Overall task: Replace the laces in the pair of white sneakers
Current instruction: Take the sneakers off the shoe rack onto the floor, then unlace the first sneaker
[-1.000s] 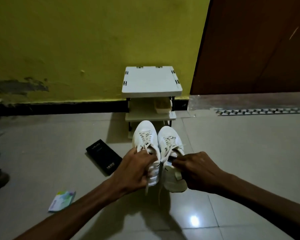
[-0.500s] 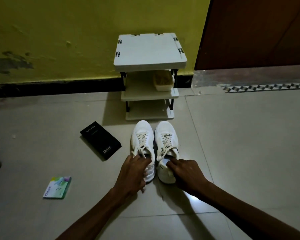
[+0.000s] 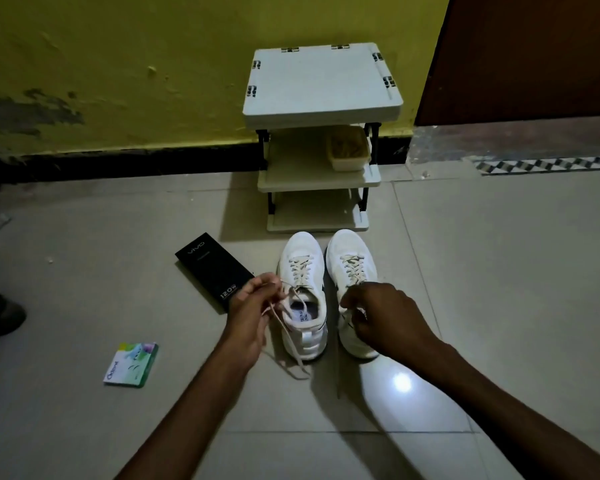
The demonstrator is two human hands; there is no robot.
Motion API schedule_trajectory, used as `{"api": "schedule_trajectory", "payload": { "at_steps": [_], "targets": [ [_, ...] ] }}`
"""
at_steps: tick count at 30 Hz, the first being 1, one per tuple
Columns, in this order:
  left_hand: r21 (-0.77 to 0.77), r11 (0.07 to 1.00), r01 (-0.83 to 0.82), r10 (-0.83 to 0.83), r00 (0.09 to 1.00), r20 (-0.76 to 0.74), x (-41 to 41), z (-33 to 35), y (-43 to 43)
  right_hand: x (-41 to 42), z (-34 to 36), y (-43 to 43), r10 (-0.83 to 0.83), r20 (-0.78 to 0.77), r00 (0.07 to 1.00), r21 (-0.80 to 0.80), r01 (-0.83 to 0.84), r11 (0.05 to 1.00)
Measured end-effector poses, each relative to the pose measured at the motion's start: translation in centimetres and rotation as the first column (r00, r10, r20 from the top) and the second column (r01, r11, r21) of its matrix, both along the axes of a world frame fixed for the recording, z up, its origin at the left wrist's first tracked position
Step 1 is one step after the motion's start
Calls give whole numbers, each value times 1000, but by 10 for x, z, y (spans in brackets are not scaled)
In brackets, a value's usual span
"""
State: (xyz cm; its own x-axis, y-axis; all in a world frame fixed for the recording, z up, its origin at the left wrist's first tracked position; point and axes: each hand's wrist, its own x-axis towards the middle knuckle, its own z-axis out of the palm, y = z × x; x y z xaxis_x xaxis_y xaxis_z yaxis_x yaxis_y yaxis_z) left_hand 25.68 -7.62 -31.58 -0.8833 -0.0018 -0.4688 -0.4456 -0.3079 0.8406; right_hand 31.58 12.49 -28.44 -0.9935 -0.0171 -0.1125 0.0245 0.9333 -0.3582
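Two white sneakers stand side by side on the tiled floor, toes toward the wall. The left sneaker [image 3: 303, 292] has cream laces, and its loose lace end [image 3: 284, 336] trails past the heel. My left hand [image 3: 253, 313] pinches that lace just left of the shoe's opening. My right hand [image 3: 378, 313] sits curled over the opening of the right sneaker [image 3: 352, 268], gripping at its collar or lace; what the fingers hold is hidden.
A white three-tier rack [image 3: 321, 133] stands against the yellow wall just beyond the toes, a small tub [image 3: 347, 152] on its middle shelf. A black box [image 3: 215, 270] lies left of the shoes, a small green packet [image 3: 131, 364] nearer me. A brown door [image 3: 527, 57] is at right.
The sneakers went from lifted in both hands to standing on the floor. My left hand has let go of the shoe's heel and pulled a lace out to the left.
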Motion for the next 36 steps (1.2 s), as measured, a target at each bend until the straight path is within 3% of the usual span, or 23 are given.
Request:
{"api": "schedule_trajectory", "payload": {
  "at_steps": [2,3,5,6,8,10,11,14,16,18,21,25,28,34,36],
  "targets": [
    [133,983,-129,127,992,20,-12,8,-7,-9,-2,-9,2,-14,1000,-77,-3,997],
    [105,984,-143,145,989,-13,-17,11,-10,-14,-5,-13,6,-20,1000,-101,-8,995],
    [-234,966,-106,71,986,-154,-22,8,-15,-26,-10,-22,16,-24,1000,-107,-18,994],
    [-454,885,-102,-10,971,-237,-23,2,-16,-31,-13,-26,22,-23,1000,-105,-24,994],
    [-794,588,-156,-212,917,-337,-23,-8,-17,-42,-18,-33,50,-28,998,-124,-53,991],
    [-905,375,-203,-366,864,-345,-22,-17,-17,-51,-20,-40,88,-34,996,-113,-92,989],
    [-918,355,-176,-427,843,-326,-22,-20,-16,-54,-22,-42,99,-37,994,-97,-102,990],
    [-920,391,-33,-547,795,-262,-22,-27,-9,-61,-29,-47,85,-33,996,-108,-88,990],
    [-930,368,22,-582,785,-212,-19,-29,-2,-64,-32,-48,78,-19,997,-113,-80,990],
    [-937,348,28,-584,788,-193,-16,-33,4,-66,-33,-49,80,-9,997,-87,-81,993],
    [-911,413,-21,-548,793,-267,-16,-37,7,-70,-29,-46,68,64,996,-89,-62,994],
    [-874,484,-36,-517,794,-319,-19,-38,6,-76,-15,-31,121,275,954,-247,-51,968],
    [-861,509,-7,-519,795,-313,-21,-39,6,-73,11,-22,96,227,969,-368,-6,930],
    [-832,491,259,-617,778,-122,-27,-12,11,-60,51,-14,-55,196,979,-678,176,713],
    [-764,551,334,-600,795,-85,-25,11,10,-55,58,-12,-80,215,973,-723,214,657]
  ]
}}
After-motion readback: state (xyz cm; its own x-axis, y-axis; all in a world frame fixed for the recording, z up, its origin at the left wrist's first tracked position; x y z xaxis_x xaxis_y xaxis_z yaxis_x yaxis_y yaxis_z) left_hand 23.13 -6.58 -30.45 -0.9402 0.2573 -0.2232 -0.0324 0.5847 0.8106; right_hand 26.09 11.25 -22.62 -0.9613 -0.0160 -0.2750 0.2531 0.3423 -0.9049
